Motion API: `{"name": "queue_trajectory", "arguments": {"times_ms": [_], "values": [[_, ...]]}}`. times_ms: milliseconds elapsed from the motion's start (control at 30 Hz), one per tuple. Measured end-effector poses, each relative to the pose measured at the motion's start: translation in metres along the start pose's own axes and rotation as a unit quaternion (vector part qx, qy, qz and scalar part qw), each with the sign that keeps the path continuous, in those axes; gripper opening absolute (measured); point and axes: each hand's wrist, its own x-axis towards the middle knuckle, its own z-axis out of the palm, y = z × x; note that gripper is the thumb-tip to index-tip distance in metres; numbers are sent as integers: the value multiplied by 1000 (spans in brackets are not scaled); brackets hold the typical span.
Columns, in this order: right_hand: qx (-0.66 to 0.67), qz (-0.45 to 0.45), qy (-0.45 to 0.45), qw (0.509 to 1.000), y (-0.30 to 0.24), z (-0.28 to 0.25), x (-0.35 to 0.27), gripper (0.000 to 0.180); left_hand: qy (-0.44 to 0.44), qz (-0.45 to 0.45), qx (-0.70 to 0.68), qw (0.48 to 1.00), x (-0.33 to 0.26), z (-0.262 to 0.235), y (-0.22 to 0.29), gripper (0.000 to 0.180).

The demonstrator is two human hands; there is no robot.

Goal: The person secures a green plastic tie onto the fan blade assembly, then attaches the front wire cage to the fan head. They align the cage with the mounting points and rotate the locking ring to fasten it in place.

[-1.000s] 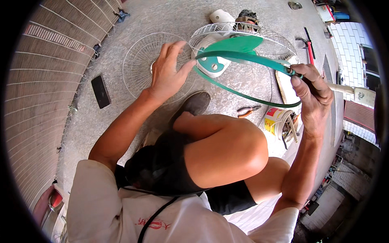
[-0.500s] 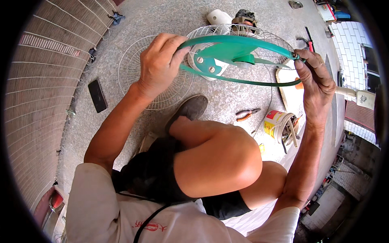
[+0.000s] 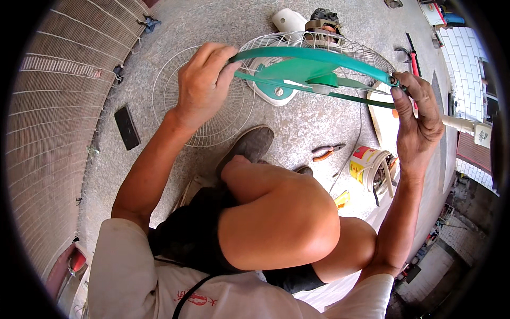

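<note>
A thin green fan guard ring is held up in front of me, tilted nearly edge-on. My left hand pinches its left side between thumb and fingers. At the opposite side, my right hand grips it by the small metal fastener on the ring. Through the hoop show green fan blades with a round hub. Behind them stands a wire fan grille, and another round wire grille lies flat on the floor at left. A teal and white fan base is partly hidden.
A fan motor and a white cover lie at the back. Pliers and a tool bucket are by my right knee. A phone lies left, near a slatted bamboo screen. A red-handled tool is far right.
The ring has tipped flatter, its lower band rising closer to the upper one. My left hand has shifted slightly left, and my right hand slightly right and down.
</note>
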Motion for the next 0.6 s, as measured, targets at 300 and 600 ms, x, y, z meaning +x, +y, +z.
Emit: {"name": "queue_trajectory", "arguments": {"times_ms": [300,600], "values": [[-51,-16,40,998,2,9,-5,26,-22,-26,-25,999,-2,2,-2,22],[-71,-38,69,994,17,14,-8,28,-37,-33,-14,999,-1,2,-1,23]]}}
